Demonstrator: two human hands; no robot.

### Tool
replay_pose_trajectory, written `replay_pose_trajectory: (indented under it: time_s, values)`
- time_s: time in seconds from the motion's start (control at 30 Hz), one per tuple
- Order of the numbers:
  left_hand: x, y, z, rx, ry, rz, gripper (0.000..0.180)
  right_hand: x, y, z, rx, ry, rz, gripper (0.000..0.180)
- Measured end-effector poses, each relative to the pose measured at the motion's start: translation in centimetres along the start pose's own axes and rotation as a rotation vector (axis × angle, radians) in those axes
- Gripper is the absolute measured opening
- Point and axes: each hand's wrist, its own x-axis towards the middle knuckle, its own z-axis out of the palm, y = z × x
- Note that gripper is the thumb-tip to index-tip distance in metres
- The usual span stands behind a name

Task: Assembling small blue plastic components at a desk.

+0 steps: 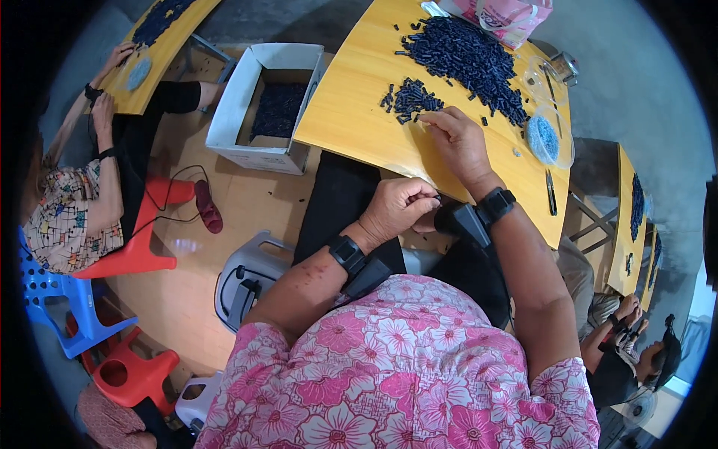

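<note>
My left hand [396, 207] is at the near edge of the yellow table [359, 105], thumb and forefinger pinched on a small dark piece that barely shows. Over the table, my right hand [460, 146] has its fingers curled together beside a small pile of short dark cylindrical pieces [416, 99]. Whatever its fingertips hold, if anything, is too small to make out. Farther back spreads a much larger heap of the same pieces [471, 63]. To the right, a clear round dish holds small light blue parts [542, 139].
A white carton [253, 153] with dark pieces inside stands on the floor left of the table. Black tweezers [551, 193] lie near the right edge. A pink bag [508, 16] and a glass jar [565, 69] are at the back. Co-workers sit left and right; red stools [138, 374] stand left.
</note>
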Motion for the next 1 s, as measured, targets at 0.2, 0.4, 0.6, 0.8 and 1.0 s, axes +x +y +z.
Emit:
replay_pose_trajectory:
  time_s: [0.2,0.4,0.6,0.8,1.0]
  values:
    - [-0.3,0.3,0.0,-0.089,-0.021,-0.046,0.011,1.3,-0.3,1.0,-0.168,-0.056,0.010,0.017]
    - [-0.1,0.1,-0.1,-0.084,-0.019,-0.038,0.010,0.8,-0.8,0.4,-0.323,-0.102,-0.068,0.011]
    - [-0.2,-1.2,0.1,-0.105,0.002,-0.027,0.010,-2.0,-1.3,-0.4,-0.443,-0.186,-0.064,0.011]
    - [0.4,0.4,-0.4,-0.175,0.019,-0.069,0.010,-6.0,1.2,-1.2,-0.344,-0.154,0.047,0.011]
    - [2.6,2.1,0.4,-0.045,-0.001,-0.115,0.011,-7.5,1.7,-2.5,-0.360,-0.124,0.013,0.010]
